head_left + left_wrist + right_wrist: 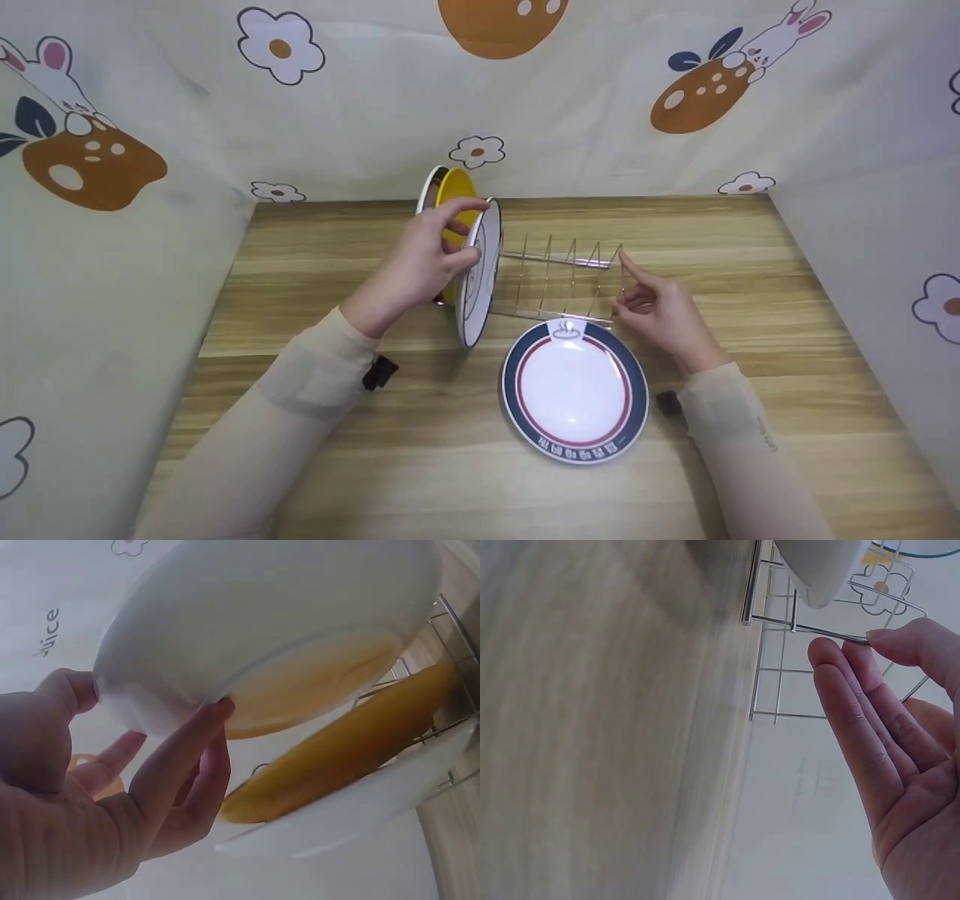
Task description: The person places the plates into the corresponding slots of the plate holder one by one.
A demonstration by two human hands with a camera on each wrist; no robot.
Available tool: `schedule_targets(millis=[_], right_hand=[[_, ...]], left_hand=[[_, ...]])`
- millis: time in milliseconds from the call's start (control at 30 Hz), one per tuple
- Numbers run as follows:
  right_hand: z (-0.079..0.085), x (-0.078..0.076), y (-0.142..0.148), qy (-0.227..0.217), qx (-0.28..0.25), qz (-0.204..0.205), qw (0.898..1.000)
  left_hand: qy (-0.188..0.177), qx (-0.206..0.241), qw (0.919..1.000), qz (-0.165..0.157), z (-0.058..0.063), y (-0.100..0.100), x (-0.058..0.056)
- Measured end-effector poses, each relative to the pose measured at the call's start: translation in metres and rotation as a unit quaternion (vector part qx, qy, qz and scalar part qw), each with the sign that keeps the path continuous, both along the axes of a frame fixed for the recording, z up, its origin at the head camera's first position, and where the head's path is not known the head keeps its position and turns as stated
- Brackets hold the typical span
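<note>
My left hand [427,255] pinches a white plate [484,281] with line drawings by its rim, thumb on one face and fingers on the other. That plate stands nearly upright at the left part of a wire dish rack [592,262]. Behind it a yellow plate [456,184] and another white plate [426,195] stand on edge; in the left wrist view the yellow plate [337,742] leans among the wires. At the rack's right end, my right hand [664,315] pinches a wire between thumb and fingers, seen closely in the right wrist view.
A white plate with a dark blue rim and red ring [574,390] lies flat in front of the rack. The wooden tabletop [420,465] meets a patterned cloth wall [375,127] at the back, with more cloth on both sides.
</note>
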State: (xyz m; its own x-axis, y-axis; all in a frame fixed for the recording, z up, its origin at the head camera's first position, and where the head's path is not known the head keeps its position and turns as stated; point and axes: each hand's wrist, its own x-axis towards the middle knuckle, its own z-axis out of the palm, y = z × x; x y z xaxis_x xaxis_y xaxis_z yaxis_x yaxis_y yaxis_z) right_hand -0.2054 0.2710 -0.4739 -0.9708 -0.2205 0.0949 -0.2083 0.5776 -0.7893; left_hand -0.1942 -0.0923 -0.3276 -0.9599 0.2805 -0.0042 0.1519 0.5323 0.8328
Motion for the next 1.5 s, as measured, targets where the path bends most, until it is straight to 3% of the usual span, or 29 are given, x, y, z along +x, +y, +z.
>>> schedule_targets(millis=[233,467,900,1133,1333,1500], right_hand=[[-0.001,0.000,0.000,-0.018,0.000,-0.007,1.000],[0.000,0.002,-0.002,-0.009,-0.008,-0.007,1.000],[-0.001,0.000,-0.002,-0.007,0.002,-0.006,1.000],[0.002,0.000,-0.002,-0.007,0.001,-0.012,1.000],[0.001,0.000,-0.001,-0.011,0.000,-0.015,1.000],[0.001,0.000,-0.003,-0.010,0.000,-0.011,1.000]], left_hand=[[0.023,-0.041,0.9988,0.012,0.001,0.015,-0.011],[0.019,-0.070,0.9972,0.016,0.006,0.026,-0.027],[-0.028,-0.014,0.9992,0.023,-0.003,0.027,-0.055],[-0.055,-0.016,0.9976,0.038,0.002,0.028,-0.055],[0.007,-0.101,0.9936,0.050,0.004,0.034,-0.052],[0.050,-0.123,0.9893,0.060,0.006,0.034,-0.040]])
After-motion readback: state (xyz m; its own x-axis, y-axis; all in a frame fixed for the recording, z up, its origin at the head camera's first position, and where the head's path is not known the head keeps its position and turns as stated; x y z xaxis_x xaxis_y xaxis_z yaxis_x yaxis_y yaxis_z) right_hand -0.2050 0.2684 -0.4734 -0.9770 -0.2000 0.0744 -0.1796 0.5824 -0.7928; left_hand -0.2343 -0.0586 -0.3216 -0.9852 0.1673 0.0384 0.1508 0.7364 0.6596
